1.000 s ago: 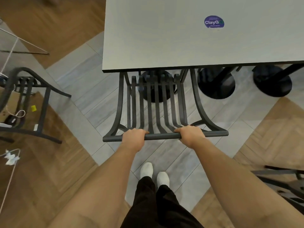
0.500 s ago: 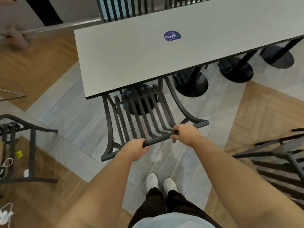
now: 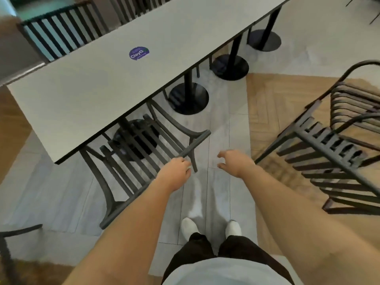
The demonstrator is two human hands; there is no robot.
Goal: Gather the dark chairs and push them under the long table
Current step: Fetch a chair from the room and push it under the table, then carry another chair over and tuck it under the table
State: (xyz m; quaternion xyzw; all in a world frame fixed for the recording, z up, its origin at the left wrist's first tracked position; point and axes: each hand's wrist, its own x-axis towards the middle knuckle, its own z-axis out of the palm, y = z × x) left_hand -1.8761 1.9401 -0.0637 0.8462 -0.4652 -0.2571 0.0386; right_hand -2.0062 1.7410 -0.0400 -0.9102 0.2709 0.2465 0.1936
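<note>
While the slatted dark chair [image 3: 135,153] sits tucked under the long table [image 3: 107,79], the left hand [image 3: 174,173] holds its top rail. The right hand [image 3: 236,161] hangs open and empty, nearer the loose armchair [image 3: 333,145] on the right.

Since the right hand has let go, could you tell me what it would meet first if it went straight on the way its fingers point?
Probably the chair's top rail, just ahead of the open right hand; depth is unclear.
</note>
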